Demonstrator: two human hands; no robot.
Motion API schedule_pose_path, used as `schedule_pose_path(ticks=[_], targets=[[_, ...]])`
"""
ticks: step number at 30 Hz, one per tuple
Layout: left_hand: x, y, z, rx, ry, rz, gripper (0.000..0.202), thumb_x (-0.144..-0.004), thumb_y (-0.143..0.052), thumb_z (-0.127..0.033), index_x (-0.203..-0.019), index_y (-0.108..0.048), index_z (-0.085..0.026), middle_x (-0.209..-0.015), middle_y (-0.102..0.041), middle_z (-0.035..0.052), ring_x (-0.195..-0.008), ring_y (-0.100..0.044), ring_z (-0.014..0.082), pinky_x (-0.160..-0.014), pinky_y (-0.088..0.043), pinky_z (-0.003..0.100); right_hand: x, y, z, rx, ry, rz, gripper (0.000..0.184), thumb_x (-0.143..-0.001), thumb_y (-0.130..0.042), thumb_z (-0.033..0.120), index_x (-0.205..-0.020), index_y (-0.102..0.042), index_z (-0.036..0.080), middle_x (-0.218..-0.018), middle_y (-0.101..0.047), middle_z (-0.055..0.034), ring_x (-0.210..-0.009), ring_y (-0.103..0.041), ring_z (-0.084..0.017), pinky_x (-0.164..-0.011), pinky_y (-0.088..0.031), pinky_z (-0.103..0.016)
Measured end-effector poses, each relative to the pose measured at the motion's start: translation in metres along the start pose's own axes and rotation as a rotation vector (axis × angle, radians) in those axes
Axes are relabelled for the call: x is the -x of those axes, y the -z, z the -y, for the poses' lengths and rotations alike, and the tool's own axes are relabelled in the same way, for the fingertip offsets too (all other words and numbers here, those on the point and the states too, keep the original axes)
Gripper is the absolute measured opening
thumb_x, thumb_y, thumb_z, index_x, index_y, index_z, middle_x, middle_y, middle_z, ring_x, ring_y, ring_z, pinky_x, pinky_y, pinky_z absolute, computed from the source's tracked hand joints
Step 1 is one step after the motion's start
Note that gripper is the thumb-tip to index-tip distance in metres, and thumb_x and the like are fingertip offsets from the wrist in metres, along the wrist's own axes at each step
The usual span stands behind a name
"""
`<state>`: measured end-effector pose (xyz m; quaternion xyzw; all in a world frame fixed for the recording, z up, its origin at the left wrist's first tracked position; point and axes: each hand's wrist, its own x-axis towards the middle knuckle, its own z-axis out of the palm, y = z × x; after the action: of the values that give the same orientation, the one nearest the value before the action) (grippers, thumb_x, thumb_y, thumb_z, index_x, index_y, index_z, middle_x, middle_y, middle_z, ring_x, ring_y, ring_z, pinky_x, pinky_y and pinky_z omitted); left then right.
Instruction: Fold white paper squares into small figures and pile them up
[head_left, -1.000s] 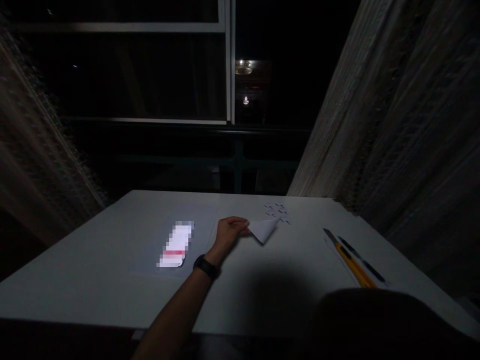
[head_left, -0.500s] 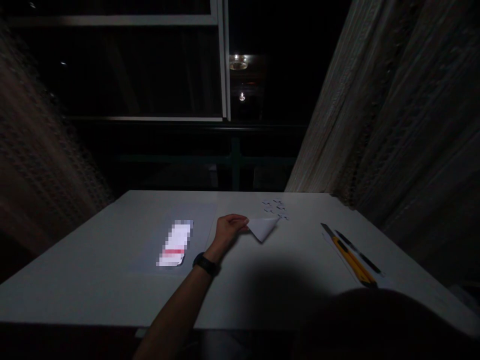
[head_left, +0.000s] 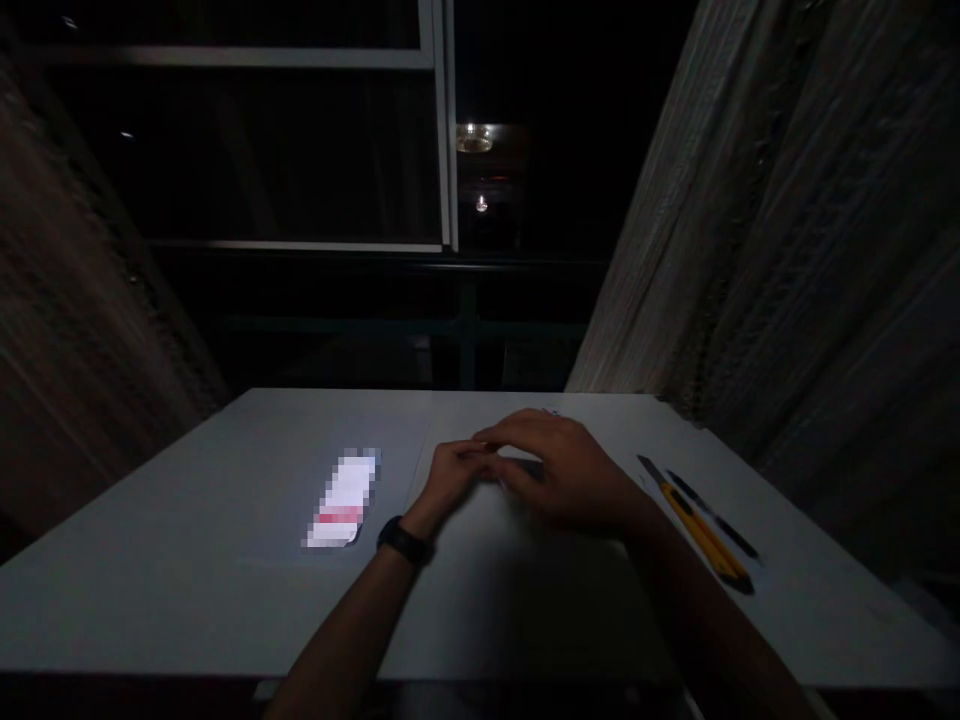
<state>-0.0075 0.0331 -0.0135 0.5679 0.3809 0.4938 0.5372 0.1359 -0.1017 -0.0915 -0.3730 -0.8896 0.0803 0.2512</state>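
Over the middle of the table, my left hand (head_left: 454, 474), with a dark watch (head_left: 405, 542) on its wrist, pinches a small folded piece of white paper (head_left: 531, 467). My right hand (head_left: 574, 468) has its thumb and fingers closed around the same paper, the tips meeting those of my left hand. Most of the paper is hidden behind the right hand; only a shaded bit shows between thumb and fingers. The small marks on the far side of the table are almost wholly covered by that hand.
A lit phone (head_left: 345, 500) lies on a pale sheet (head_left: 281, 535) at the left. To the right are a yellow box cutter (head_left: 705, 535) with its blade out and a dark pen (head_left: 712, 515). Curtains (head_left: 652, 250) hang on both sides of the white table (head_left: 150, 560).
My right hand has come in from the right and closed on the folded paper, covering most of it. My left hand keeps its pinch. The view has tilted slightly up.
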Motion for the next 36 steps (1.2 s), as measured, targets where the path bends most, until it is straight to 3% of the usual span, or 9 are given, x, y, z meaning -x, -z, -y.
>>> schedule_pose_path(ticks=[1, 2, 4, 7, 11, 15, 20, 30, 36], targets=[[0.001, 0.001, -0.001, 0.003, 0.003, 0.009, 0.021, -0.055, -0.072, -0.026, -0.067, -0.066, -0.01, -0.064, -0.067, 0.0061, -0.059, -0.062, 0.017, -0.058, -0.051, 0.028, -0.048, 0.064, -0.012, 0.043, -0.119, -0.008, 0.035, -0.078, -0.052, 0.041, -0.107, -0.06, 0.022, -0.104, -0.063, -0.0069, -0.098, -0.055, -0.023, -0.084, -0.041, -0.034], [0.001, 0.002, -0.001, 0.012, 0.01, 0.017, 0.022, -0.055, -0.073, -0.027, -0.067, -0.066, -0.01, -0.063, -0.067, 0.006, -0.058, -0.061, 0.0166, -0.057, -0.05, 0.027, -0.085, 0.11, -0.022, 0.071, -0.231, -0.042, 0.039, -0.077, -0.052, 0.044, -0.106, -0.061, 0.02, -0.103, -0.064, -0.0088, -0.098, -0.056, -0.025, -0.084, -0.04, -0.036], [0.002, 0.004, 0.0, 0.007, 0.02, 0.03, 0.023, -0.054, -0.073, -0.027, -0.067, -0.066, -0.009, -0.061, -0.066, 0.0057, -0.054, -0.06, 0.0152, -0.055, -0.05, 0.026, -0.12, 0.15, -0.038, 0.052, -0.386, 0.028, 0.041, -0.072, -0.055, 0.049, -0.095, -0.067, 0.017, -0.091, -0.068, -0.0101, -0.088, -0.06, -0.026, -0.076, -0.043, -0.034], [0.002, 0.004, 0.001, -0.029, 0.016, 0.062, 0.026, -0.053, -0.074, -0.028, -0.067, -0.067, -0.008, -0.057, -0.064, 0.0054, -0.049, -0.058, 0.0129, -0.052, -0.049, 0.025, -0.112, 0.133, -0.055, -0.201, -0.438, 0.149, 0.041, -0.069, -0.057, 0.049, -0.09, -0.068, 0.016, -0.077, -0.069, -0.0074, -0.071, -0.062, -0.021, -0.064, -0.044, -0.028], [0.002, 0.004, 0.006, -0.013, 0.041, 0.124, 0.029, -0.052, -0.075, -0.029, -0.069, -0.067, -0.007, -0.059, -0.065, 0.0069, -0.049, -0.059, 0.0132, -0.051, -0.048, 0.025, -0.091, 0.104, -0.068, -0.451, -0.411, 0.179, 0.041, -0.066, -0.062, 0.045, -0.091, -0.067, 0.013, -0.079, -0.068, -0.0059, -0.071, -0.06, -0.018, -0.064, -0.044, -0.026], [0.002, 0.005, 0.012, 0.025, 0.061, 0.146, 0.032, -0.053, -0.075, -0.028, -0.076, -0.067, -0.007, -0.063, -0.067, 0.0092, -0.051, -0.061, 0.0154, -0.052, -0.049, 0.026, -0.094, 0.102, -0.075, -0.54, -0.386, 0.2, 0.034, -0.064, -0.065, 0.043, -0.078, -0.069, 0.012, -0.067, -0.066, -0.0039, -0.064, -0.057, -0.017, -0.058, -0.042, -0.026], [0.002, 0.007, 0.013, 0.062, 0.09, 0.174, 0.032, -0.052, -0.076, -0.026, -0.076, -0.066, -0.007, -0.063, -0.067, 0.0089, -0.052, -0.061, 0.0154, -0.052, -0.049, 0.026, -0.093, 0.085, -0.08, -0.67, -0.437, 0.084, 0.031, -0.06, -0.067, 0.042, -0.065, -0.068, 0.012, -0.058, -0.062, -0.0026, -0.055, -0.053, -0.014, -0.052, -0.038, -0.025], [0.007, 0.014, 0.008, 0.259, 0.16, 0.338, 0.031, -0.054, -0.075, -0.024, -0.078, -0.067, -0.007, -0.068, -0.066, 0.0084, -0.056, -0.058, 0.0117, -0.055, -0.045, 0.023, -0.092, 0.076, -0.074, -0.87, -0.488, 0.013, 0.03, -0.053, -0.073, 0.041, -0.06, -0.066, 0.012, -0.054, -0.058, 0.0001, -0.051, -0.048, -0.01, -0.051, -0.034, -0.023], [0.007, 0.013, 0.01, 0.315, 0.169, 0.322, 0.027, -0.051, -0.076, -0.02, -0.074, -0.067, -0.008, -0.072, -0.065, 0.0076, -0.051, -0.053, 0.0074, -0.049, -0.039, 0.019, -0.092, 0.074, -0.072, -0.89, -0.468, 0.018, 0.031, -0.054, -0.072, 0.042, -0.059, -0.065, 0.012, -0.053, -0.056, 0.0002, -0.051, -0.046, -0.01, -0.049, -0.032, -0.023]])
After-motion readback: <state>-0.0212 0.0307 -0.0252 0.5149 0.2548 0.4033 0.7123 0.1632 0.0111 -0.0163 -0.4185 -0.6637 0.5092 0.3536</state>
